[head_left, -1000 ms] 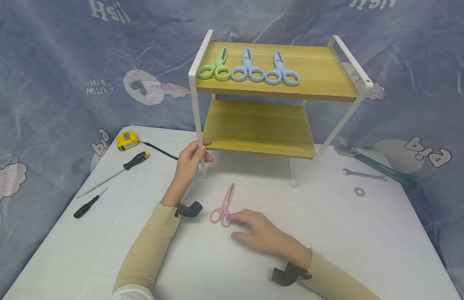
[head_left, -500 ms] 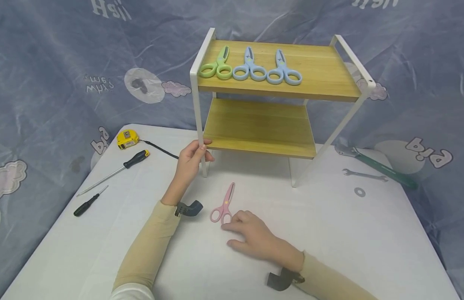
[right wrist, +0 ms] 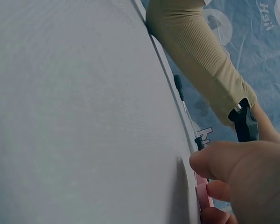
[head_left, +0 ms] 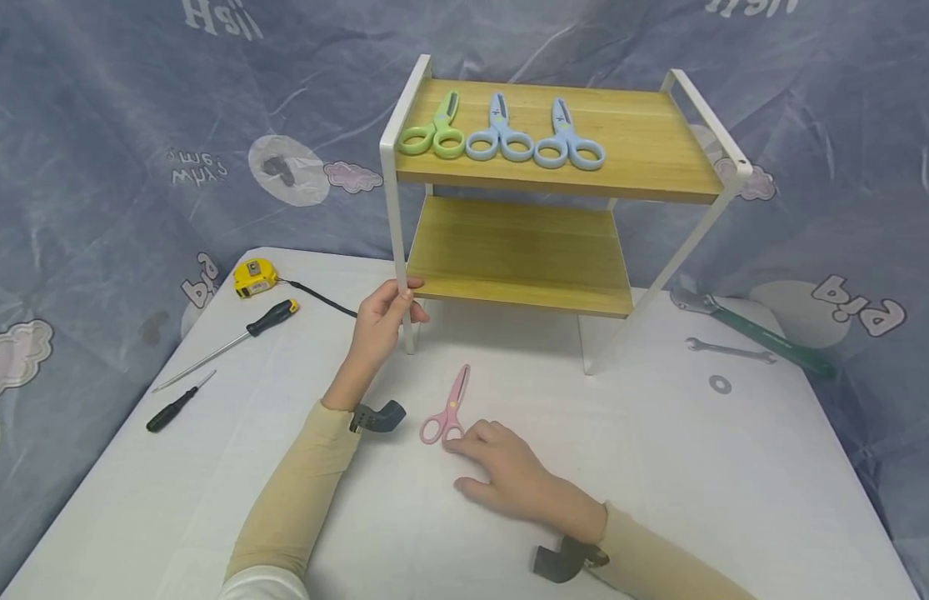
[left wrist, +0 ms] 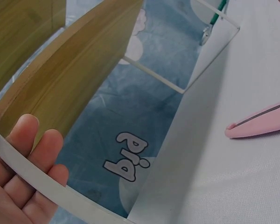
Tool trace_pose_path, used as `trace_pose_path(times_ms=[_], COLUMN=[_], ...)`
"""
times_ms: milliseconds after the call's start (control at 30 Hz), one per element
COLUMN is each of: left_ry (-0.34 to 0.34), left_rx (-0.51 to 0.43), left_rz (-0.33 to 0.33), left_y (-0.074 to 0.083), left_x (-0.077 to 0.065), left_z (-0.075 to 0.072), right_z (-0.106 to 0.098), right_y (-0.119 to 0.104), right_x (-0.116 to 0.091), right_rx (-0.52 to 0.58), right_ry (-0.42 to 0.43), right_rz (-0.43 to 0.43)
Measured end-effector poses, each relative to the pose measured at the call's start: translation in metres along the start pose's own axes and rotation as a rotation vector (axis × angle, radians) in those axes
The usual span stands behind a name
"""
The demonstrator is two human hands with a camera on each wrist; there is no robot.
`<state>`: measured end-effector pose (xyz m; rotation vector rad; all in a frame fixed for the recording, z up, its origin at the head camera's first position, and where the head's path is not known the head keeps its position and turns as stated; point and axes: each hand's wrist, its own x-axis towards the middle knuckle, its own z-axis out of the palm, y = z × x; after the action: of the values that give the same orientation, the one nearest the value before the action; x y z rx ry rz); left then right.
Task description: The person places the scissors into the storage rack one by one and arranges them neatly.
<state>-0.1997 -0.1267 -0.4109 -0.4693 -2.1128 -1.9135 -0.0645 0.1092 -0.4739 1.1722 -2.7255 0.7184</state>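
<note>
My left hand (head_left: pixel 379 319) grips the white front left leg (head_left: pixel 399 242) of a two-tier wooden shelf (head_left: pixel 524 304). In the left wrist view, the fingers (left wrist: pixel 49 147) curl round that white bar beside the lower board. Pink scissors (head_left: pixel 452 400) lie on the table in front of the shelf, blades pointing away from me. My right hand (head_left: pixel 512 473) is at their right handle loop, fingertips touching it and thumb held apart. Green scissors (head_left: pixel 440 125) and two pairs of blue scissors, one in the middle (head_left: pixel 497 127) and one to the right (head_left: pixel 562 133), lie in a row on the top board.
On the left lie a yellow tape measure (head_left: pixel 255 277), a long screwdriver (head_left: pixel 272 317) and a short screwdriver (head_left: pixel 173 411). A green-handled tool (head_left: pixel 767 333), a wrench (head_left: pixel 730 350) and a washer (head_left: pixel 721 384) are on the right. Patterned cloth (head_left: pixel 307 75) hangs behind.
My right hand has shifted slightly left and toward me at the pink scissors' handle. My left hand keeps its hold on the shelf leg, and the scissors have barely moved.
</note>
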Motion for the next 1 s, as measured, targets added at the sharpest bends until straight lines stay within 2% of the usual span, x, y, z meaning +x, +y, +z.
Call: trace_pose_path(times_ms=[167, 400, 533, 733, 1000], left_ry=[0.000, -0.005, -0.008, -0.006, -0.004], left_rx=[-0.006, -0.018, -0.023, -0.018, -0.011], left_rz=[-0.004, -0.009, -0.005, -0.006, -0.011], left_y=[0.001, 0.002, 0.001, 0.003, 0.003], left_x=[0.000, -0.001, 0.000, 0.000, -0.001], left_z=[0.000, 0.000, 0.000, 0.000, 0.000], right_z=[0.002, 0.004, 0.003, 0.000, -0.003], right_y=[0.001, 0.005, 0.006, 0.008, 0.014], right_x=[0.000, -0.002, -0.001, 0.000, -0.002], right_rx=[0.010, -0.039, -0.048, -0.052, 0.010], right_ry=[0.004, 0.106, 0.133, 0.128, 0.110], right_rz=[0.065, 0.142, 0.130, 0.090, 0.047])
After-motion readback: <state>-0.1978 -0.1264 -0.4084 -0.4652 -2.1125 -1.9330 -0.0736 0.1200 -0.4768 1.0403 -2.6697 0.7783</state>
